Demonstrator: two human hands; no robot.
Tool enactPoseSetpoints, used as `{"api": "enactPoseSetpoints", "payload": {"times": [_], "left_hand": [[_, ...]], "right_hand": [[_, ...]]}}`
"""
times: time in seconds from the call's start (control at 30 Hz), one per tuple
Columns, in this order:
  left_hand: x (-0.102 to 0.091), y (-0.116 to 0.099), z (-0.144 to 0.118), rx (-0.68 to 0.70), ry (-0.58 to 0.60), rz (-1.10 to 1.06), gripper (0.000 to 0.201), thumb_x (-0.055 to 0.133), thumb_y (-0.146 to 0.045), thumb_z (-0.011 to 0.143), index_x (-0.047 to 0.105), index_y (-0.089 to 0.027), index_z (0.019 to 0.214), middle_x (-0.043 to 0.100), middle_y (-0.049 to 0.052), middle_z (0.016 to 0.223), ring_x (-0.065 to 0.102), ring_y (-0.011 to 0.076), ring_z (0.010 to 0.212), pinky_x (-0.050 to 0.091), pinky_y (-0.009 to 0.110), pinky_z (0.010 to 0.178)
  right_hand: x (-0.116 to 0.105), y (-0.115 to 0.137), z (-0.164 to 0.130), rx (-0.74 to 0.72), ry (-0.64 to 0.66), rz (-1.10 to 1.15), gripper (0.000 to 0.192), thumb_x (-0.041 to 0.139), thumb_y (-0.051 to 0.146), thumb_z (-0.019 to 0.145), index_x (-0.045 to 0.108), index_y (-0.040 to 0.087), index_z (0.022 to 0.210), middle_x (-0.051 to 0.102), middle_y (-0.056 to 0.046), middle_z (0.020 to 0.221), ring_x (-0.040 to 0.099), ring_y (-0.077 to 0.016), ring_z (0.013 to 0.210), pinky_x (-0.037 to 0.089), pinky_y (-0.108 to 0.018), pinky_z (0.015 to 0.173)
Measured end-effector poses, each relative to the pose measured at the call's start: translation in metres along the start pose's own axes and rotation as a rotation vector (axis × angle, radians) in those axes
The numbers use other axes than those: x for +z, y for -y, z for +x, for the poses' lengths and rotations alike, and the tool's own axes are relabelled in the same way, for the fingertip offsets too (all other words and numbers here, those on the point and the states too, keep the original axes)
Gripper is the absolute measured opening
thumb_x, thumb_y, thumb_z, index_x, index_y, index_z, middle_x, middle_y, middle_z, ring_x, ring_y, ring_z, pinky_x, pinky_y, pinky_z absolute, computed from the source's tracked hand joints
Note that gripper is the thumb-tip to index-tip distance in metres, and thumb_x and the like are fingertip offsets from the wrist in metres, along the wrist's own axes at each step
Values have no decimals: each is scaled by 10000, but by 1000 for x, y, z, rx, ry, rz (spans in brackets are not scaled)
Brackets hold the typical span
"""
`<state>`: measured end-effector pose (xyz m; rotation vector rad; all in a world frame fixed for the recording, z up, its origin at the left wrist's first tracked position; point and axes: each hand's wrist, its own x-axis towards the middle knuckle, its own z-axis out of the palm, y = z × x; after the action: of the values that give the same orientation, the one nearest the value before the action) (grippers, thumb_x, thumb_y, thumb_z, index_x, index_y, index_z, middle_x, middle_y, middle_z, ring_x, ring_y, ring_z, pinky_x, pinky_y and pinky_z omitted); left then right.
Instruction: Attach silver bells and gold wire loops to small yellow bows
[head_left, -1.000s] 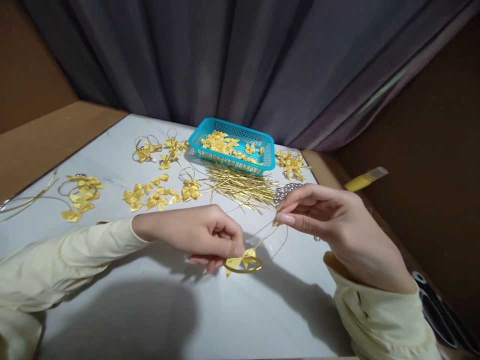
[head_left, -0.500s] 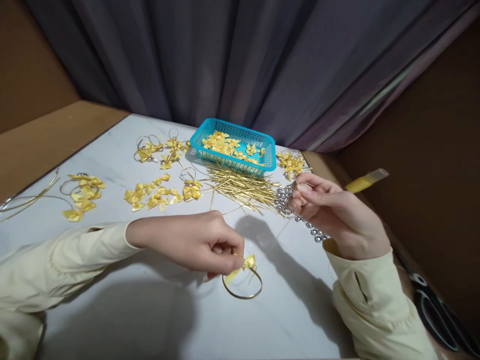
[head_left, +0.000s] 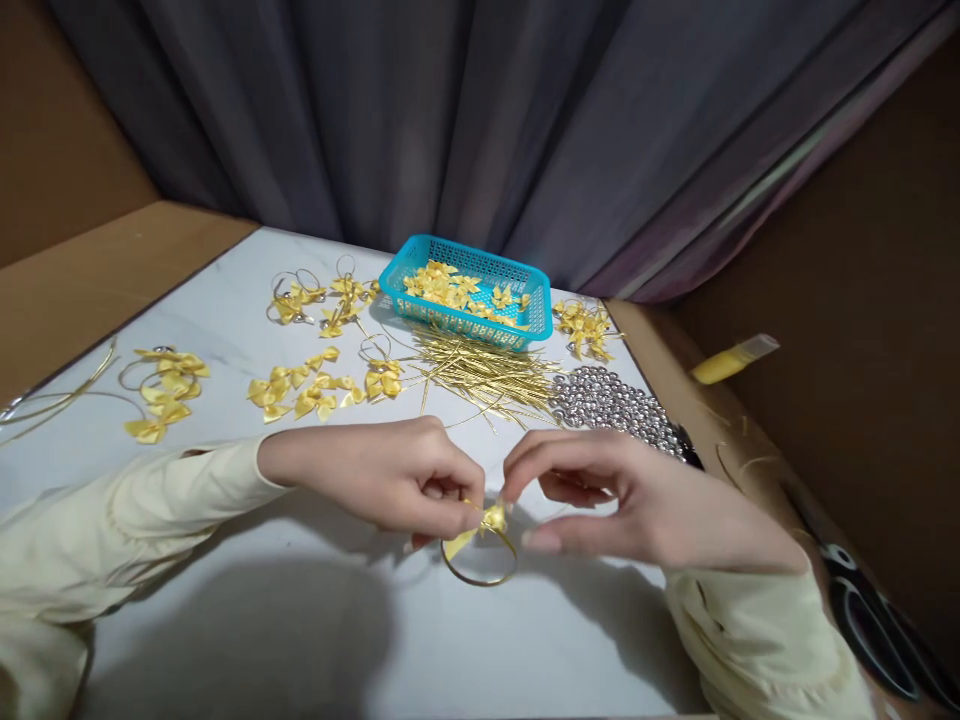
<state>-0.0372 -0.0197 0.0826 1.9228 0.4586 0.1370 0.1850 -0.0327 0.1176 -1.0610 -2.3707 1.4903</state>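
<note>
My left hand (head_left: 409,485) pinches a yellow ribbon bow (head_left: 493,518) together with a thin gold wire ring (head_left: 480,580), just over the white table. The ring hangs as a loop below the thumb and fingertip. Close by on the right is my right hand (head_left: 600,490), its thumb and index finger apart around the bow's right side. The index fingertip is at the bow's edge; whether it touches I cannot tell. Nothing shows between those fingers.
A blue basket (head_left: 465,325) of yellow bows stands at the back. Before it lie gold wire pieces (head_left: 487,372) and a pile of silver beads (head_left: 615,400). Bow clusters (head_left: 161,395) lie left. Black-handled scissors (head_left: 874,620) and a yellow tube (head_left: 735,358) are right.
My right hand has come from the bead pile down and left to the bow, and its pinched fingers have spread. My left hand keeps its hold on the bow and ring, almost unmoved.
</note>
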Motion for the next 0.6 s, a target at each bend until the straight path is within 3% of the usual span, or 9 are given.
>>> {"api": "enactPoseSetpoints", "payload": {"times": [0.1,0.23,0.43,0.6], "left_hand": [[0,0,0,2,-1,-3,125,496,-41,773,571,-113,704,551,-28,496,472,39,428,346,89,438],[1,1,0,0,10,20,123,500,-37,757,575,-120,707,541,-37,483,433,35,404,330,91,423],[3,0,0,20,54,13,152,488,-8,743,558,-126,677,555,-37,487,471,36,425,350,76,445],[2,1,0,24,74,18,139,493,-25,757,555,-131,691,564,-33,501,483,39,437,355,75,447]], "right_hand": [[20,5,-1,-30,-52,-195,148,671,151,730,615,161,866,599,-12,825,476,-90,667,376,-198,594],[34,3,-1,-78,-122,-264,44,571,111,806,578,153,797,596,-4,790,505,-77,662,376,-182,609],[29,0,2,-165,-64,-252,140,525,40,802,606,140,748,621,-12,750,552,-79,668,401,-170,625],[26,1,4,-152,-55,-257,202,486,7,791,633,144,764,644,-12,739,559,-82,640,415,-179,615]]}}
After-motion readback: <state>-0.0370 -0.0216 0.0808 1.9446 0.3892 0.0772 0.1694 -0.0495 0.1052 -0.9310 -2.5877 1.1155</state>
